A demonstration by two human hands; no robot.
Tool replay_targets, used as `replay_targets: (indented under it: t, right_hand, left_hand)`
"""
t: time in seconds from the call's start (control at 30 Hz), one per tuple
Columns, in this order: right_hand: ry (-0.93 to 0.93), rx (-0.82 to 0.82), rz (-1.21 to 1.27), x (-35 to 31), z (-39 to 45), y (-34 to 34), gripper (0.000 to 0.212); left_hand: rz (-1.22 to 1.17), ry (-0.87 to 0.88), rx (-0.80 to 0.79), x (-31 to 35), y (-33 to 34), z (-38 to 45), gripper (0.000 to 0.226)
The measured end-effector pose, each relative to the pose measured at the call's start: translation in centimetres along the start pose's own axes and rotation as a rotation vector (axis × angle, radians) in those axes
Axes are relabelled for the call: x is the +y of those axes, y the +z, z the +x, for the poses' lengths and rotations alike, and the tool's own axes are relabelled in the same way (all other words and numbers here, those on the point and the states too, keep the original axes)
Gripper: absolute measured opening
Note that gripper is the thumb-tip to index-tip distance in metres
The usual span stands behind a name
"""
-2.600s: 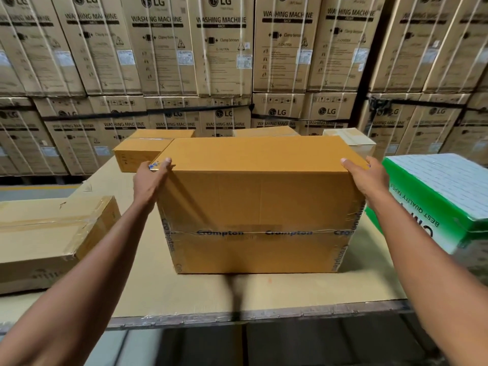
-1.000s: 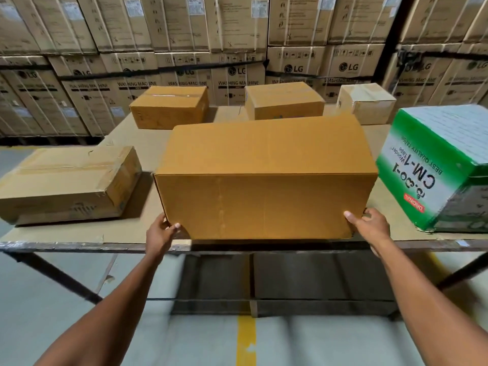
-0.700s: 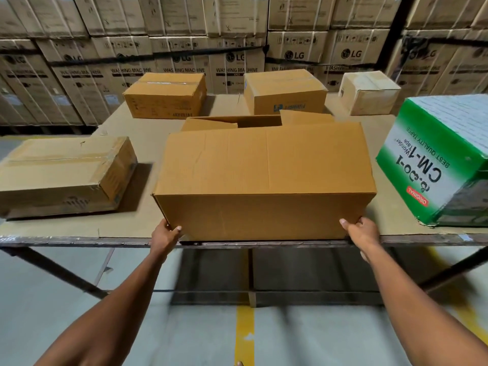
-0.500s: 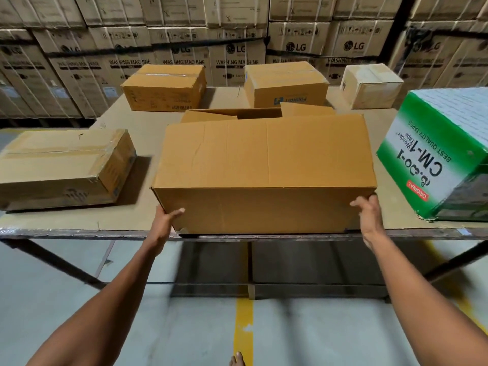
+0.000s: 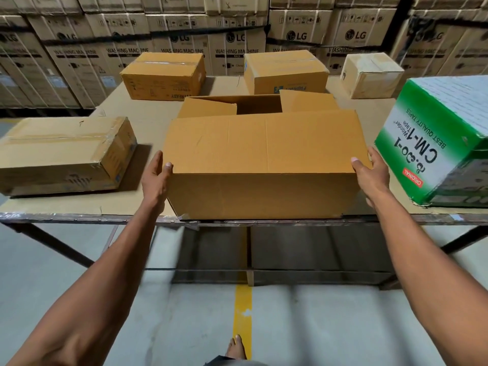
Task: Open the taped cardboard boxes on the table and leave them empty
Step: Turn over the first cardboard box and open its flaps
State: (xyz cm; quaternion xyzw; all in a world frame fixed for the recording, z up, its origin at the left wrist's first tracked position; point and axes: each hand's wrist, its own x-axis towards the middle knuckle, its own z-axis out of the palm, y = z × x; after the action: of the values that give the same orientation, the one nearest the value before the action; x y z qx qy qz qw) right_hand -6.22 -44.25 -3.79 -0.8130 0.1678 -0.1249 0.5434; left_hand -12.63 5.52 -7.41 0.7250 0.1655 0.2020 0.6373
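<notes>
A large plain brown cardboard box [image 5: 264, 165] stands at the table's near edge. Its far top flaps stand loose and show a dark gap inside. My left hand [image 5: 155, 178] holds its left end, thumb over the upper near corner. At the right end my right hand [image 5: 371, 173] grips the upper corner, thumb on top. Taped boxes lie around: a flat one [image 5: 63, 151] at the left, two brown ones [image 5: 163, 75] [image 5: 285, 71] at the back, and a small pale one [image 5: 369, 75] at the back right.
A green and white CM-1 tape carton [image 5: 435, 143] stands close to my right hand. The table [image 5: 79, 207] is topped with cardboard sheet and has a metal front edge. Stacked LG washing machine cartons [image 5: 237, 35] wall off the back. My bare foot [image 5: 237, 347] stands on a yellow floor line.
The box was turned over from its taped face and drawn to the near edge. My hands have since slid up from its lower corners to its upper corners.
</notes>
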Motion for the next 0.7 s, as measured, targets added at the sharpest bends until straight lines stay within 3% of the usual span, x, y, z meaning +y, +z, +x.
replay_targets:
  t: [0.7]
  right_hand:
    - [-0.006,-0.021,-0.028,0.0,-1.0,-0.8,0.063]
  left_hand:
    - [0.085,-0.002,-0.062,0.3,-0.9,-0.6,0.058]
